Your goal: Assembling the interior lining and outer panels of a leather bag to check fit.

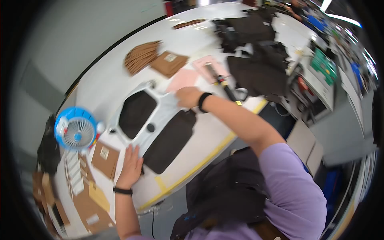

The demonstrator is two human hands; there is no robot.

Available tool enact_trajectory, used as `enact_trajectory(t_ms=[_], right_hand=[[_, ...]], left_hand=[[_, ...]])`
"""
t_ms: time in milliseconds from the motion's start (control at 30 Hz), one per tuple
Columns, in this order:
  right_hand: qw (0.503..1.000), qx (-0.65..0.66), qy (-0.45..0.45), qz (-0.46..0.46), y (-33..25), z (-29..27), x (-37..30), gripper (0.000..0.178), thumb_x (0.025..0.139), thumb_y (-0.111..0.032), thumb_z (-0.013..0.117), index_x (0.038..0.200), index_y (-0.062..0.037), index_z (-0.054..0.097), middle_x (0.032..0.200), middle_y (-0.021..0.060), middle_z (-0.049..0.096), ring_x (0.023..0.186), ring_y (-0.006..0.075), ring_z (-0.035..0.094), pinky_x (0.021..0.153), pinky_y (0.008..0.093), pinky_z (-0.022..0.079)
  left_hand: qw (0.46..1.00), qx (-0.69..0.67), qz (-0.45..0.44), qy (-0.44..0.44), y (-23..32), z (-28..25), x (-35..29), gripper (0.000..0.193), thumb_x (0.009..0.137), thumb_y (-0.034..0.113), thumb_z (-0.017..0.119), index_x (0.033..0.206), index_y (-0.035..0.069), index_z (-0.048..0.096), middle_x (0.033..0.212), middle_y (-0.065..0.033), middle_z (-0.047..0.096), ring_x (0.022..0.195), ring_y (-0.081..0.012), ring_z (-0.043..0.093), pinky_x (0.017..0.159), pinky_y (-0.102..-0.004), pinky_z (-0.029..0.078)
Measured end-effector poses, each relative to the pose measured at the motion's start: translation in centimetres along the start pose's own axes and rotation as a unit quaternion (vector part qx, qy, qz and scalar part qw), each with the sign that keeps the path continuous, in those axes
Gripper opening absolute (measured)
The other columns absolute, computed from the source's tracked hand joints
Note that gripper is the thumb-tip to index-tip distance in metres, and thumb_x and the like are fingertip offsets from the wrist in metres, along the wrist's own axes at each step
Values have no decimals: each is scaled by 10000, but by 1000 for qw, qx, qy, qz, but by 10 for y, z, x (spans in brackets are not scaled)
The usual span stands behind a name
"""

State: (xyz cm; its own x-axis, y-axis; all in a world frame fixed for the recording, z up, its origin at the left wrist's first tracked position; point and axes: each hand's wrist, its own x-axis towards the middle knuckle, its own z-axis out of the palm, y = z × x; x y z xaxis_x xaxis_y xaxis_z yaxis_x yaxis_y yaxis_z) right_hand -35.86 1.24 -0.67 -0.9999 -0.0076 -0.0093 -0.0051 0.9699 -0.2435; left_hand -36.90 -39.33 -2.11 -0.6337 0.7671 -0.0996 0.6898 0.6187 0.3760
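Touching white frame (162,114) with left hand (130,166) splayed, right hand (189,98) apart, grip unclear.
Left of frame, blue fan (79,135); beyond, brown packet (169,65); right, black-handled tool (229,91).

The left arm (127,218) comes up from the bottom edge, and the left hand (130,166) is flat with its palm down and its fingers pointing up and away from the body. The right arm (240,122) bends at the elbow and reaches up and to the left. The right hand (188,97) is farther out, back side up, with its fingers too blurry to see well.
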Motion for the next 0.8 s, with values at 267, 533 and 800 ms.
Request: enact_trajectory(t_ms=[267,533,800], right_hand=[[960,263,98,-7,9,-83,-58,459,790,-391,709,1090,-52,631,1101,167,656,1028,289,622,844,358,500],[971,86,-1,225,186,-111,-210,684,673,-399,822,1198,-45,562,1104,160,625,1032,304,610,861,380,491],[972,-71,109,194,220,-42,-258,239,884,-279,591,1034,-105,659,1047,108,649,1007,338,612,881,408,496]], left_hand=[[999,15,-43,-29,24,-1,-2,669,997,421,419,1500,16,244,1561,-283,128,1440,-463,116,1173,-484,130],[995,76,-56,-11,23,17,9,775,979,462,445,1508,-16,143,1562,-298,43,1439,-469,48,1166,-526,75],[990,103,-82,-49,27,11,11,840,954,504,477,1508,-21,127,1560,-305,34,1441,-468,53,1169,-516,90]])
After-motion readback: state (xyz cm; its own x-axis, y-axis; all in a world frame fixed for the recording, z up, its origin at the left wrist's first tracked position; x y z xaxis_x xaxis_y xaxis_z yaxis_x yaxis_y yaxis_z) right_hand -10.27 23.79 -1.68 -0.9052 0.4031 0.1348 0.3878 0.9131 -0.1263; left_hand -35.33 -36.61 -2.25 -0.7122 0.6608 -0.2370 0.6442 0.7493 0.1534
